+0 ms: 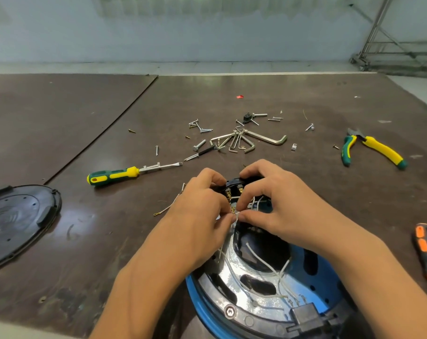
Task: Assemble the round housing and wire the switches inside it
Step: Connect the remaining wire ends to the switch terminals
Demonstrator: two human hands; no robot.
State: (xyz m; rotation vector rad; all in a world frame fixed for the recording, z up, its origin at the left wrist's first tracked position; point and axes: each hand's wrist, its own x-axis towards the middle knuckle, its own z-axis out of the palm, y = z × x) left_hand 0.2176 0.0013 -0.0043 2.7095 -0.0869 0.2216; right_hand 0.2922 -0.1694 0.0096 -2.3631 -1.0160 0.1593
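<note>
The round blue housing (pixel 315 287) with a shiny metal plate inside stands at the table's near edge. White wires (pixel 264 261) run across its inside. At its far rim sits a black switch block (pixel 234 185) with brass terminals. My left hand (pixel 202 209) and my right hand (pixel 276 204) meet over that block. Both pinch a white wire end (pixel 236 216) between thumb and fingertips, and their other fingers curl round the switch block. The terminals are mostly hidden by my fingers.
A black round cover (pixel 16 221) lies at the left. A green-yellow screwdriver (pixel 124 173), a bunch of hex keys (pixel 246 140), loose screws (pixel 200 128) and yellow pliers (pixel 374 149) lie beyond my hands. An orange-black tool handle (pixel 425 250) is at the right edge.
</note>
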